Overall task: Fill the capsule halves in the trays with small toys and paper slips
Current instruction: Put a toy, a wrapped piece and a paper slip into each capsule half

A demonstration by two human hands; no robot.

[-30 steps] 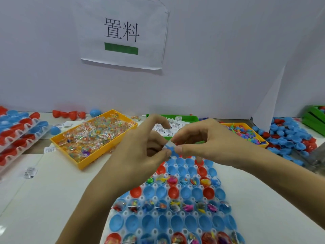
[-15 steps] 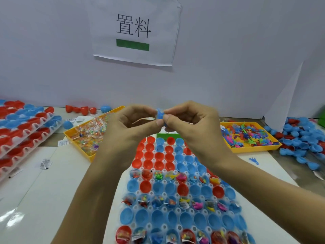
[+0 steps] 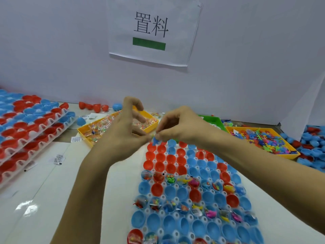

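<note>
Centre tray (image 3: 189, 217): red & blue capsule halves (image 3: 159, 166), some w/ multicolour toys. Small blue toy (image 3: 155, 142) mid-frame. Yellow bin (image 3: 112, 128) left of centre, clear-wrapped multicolour bits; yellow bin (image 3: 263, 143) at right, neon toys. Green bin (image 3: 212, 120). White sign (image 3: 152, 30) up top, black characters, green bar.

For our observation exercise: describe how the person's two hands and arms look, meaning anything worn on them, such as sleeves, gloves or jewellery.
Both arms are bare as far as the frame shows: no sleeves come into view. The left hand and right hand wear no gloves, and no rings, watch or bracelets can be seen on the fingers or wrists. No markings or tape show either.
</note>
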